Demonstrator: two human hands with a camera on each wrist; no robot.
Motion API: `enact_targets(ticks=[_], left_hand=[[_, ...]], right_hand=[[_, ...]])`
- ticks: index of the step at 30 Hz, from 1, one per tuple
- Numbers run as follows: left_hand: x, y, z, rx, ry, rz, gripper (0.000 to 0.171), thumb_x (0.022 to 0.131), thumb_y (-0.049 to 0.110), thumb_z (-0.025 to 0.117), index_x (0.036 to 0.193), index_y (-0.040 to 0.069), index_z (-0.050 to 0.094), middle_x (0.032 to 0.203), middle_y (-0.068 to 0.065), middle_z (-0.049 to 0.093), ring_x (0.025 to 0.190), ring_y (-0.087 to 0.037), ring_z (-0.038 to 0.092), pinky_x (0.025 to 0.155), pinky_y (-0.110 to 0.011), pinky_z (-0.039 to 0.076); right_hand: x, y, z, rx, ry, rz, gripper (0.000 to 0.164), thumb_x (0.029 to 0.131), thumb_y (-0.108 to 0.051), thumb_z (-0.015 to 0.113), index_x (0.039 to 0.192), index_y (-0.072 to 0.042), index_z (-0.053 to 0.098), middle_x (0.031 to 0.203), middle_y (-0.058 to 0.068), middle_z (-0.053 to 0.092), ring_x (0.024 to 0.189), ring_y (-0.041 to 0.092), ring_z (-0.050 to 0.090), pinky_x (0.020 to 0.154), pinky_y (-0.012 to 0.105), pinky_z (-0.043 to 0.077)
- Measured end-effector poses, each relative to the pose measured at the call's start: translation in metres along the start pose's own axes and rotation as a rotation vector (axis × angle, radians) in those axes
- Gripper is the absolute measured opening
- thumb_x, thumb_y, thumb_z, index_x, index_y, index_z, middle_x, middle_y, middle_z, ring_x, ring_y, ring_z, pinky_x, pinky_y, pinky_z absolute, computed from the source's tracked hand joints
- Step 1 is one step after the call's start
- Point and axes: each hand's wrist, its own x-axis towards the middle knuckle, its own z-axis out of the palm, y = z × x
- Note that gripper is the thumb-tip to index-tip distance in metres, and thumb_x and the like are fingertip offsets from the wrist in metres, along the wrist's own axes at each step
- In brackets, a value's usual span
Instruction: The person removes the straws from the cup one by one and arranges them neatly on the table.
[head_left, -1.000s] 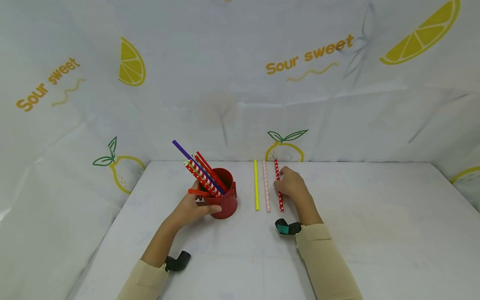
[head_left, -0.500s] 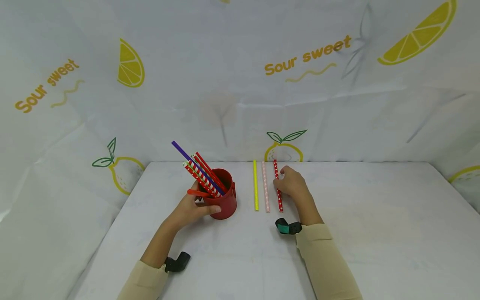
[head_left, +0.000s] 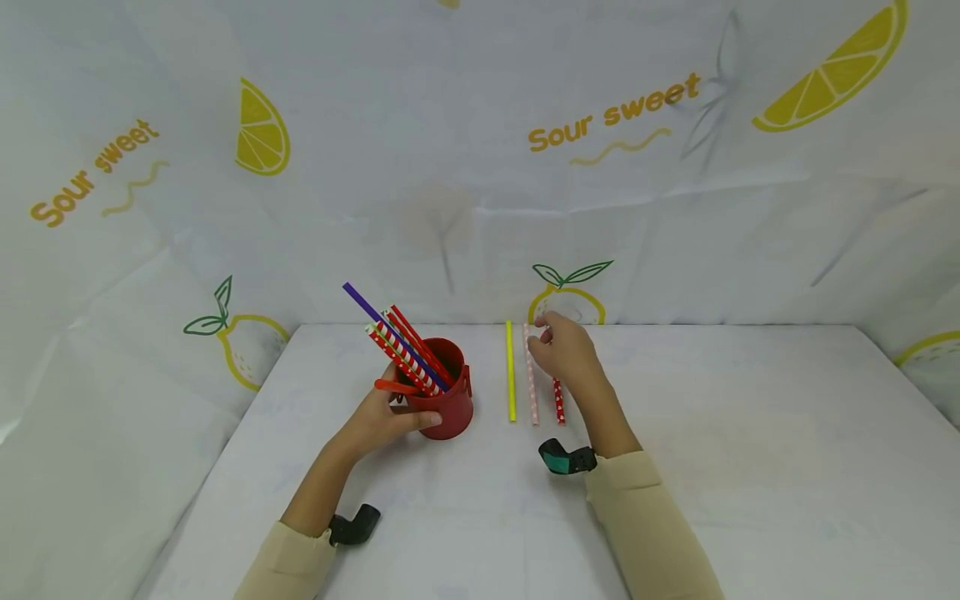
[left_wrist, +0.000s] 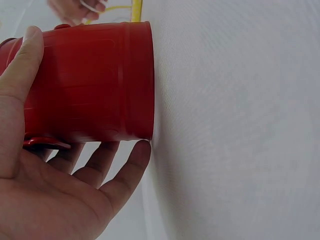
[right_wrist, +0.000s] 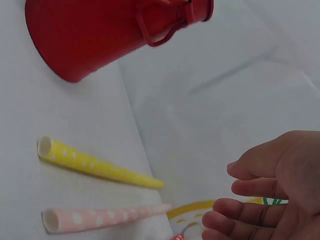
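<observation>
My left hand (head_left: 381, 422) holds a red metal pail (head_left: 450, 414), thumb on the near side and fingers around the far side. Several paper straws (head_left: 411, 350), red patterned and purple among them, lean out of it toward the left. On the table to its right lie a yellow dotted straw (head_left: 512, 375), a pink dotted straw (head_left: 533, 396) and a red dotted straw (head_left: 559, 410), side by side. Over the upper part of the red straw, hiding it, is my right hand (head_left: 567, 354). Its fingers are loosely bent with nothing in them, as the right wrist view shows.
The white-covered table (head_left: 712, 450) meets an upright white sheet (head_left: 465, 225) printed with lemons and lettering just beyond the straws' far ends. A red handle (right_wrist: 155, 30) sticks out from the pail's side.
My right hand has let go of the red dotted straw and moved up and slightly left, its fingers opening. The left hand and the pail stay put.
</observation>
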Motion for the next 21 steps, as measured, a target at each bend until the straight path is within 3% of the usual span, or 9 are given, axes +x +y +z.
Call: enact_targets(ticks=[6, 11, 17, 21], left_hand=[[0.001, 0.000, 0.001, -0.001, 0.004, -0.002, 0.089, 0.081, 0.013, 0.086, 0.152, 0.014, 0.032, 0.144, -0.009, 0.049, 0.130, -0.033, 0.047, 0.093, -0.044, 0.054], [0.001, 0.000, 0.001, -0.016, 0.000, 0.006, 0.089, 0.081, 0.013, 0.085, 0.152, 0.014, 0.031, 0.144, -0.008, 0.049, 0.129, -0.033, 0.049, 0.092, -0.044, 0.054], [0.000, 0.001, 0.000, -0.011, 0.002, -0.014, 0.087, 0.083, 0.013, 0.084, 0.152, 0.013, 0.030, 0.143, -0.010, 0.050, 0.128, -0.032, 0.052, 0.095, -0.045, 0.052], [-0.001, 0.000, 0.000, 0.005, -0.002, 0.007, 0.084, 0.084, 0.009, 0.082, 0.151, 0.013, 0.031, 0.141, -0.009, 0.052, 0.124, -0.031, 0.053, 0.094, -0.044, 0.053]], right_hand=[[-0.015, -0.032, 0.013, -0.147, 0.127, -0.257, 0.030, 0.095, -0.012, 0.063, 0.122, 0.001, 0.066, 0.111, 0.017, 0.068, 0.102, 0.032, 0.063, 0.085, 0.045, 0.054], [-0.029, -0.057, 0.029, -0.209, 0.205, -0.510, 0.022, 0.092, -0.010, 0.070, 0.113, -0.003, 0.070, 0.108, 0.012, 0.068, 0.100, 0.027, 0.062, 0.085, 0.037, 0.057], [-0.040, -0.074, 0.054, -0.164, 0.176, -0.832, 0.017, 0.088, -0.005, 0.074, 0.105, -0.005, 0.072, 0.103, 0.006, 0.071, 0.099, 0.019, 0.064, 0.085, 0.031, 0.057], [-0.045, -0.078, 0.068, -0.144, 0.134, -0.926, 0.015, 0.089, -0.002, 0.070, 0.103, -0.006, 0.072, 0.101, 0.005, 0.071, 0.095, 0.016, 0.066, 0.082, 0.028, 0.057]])
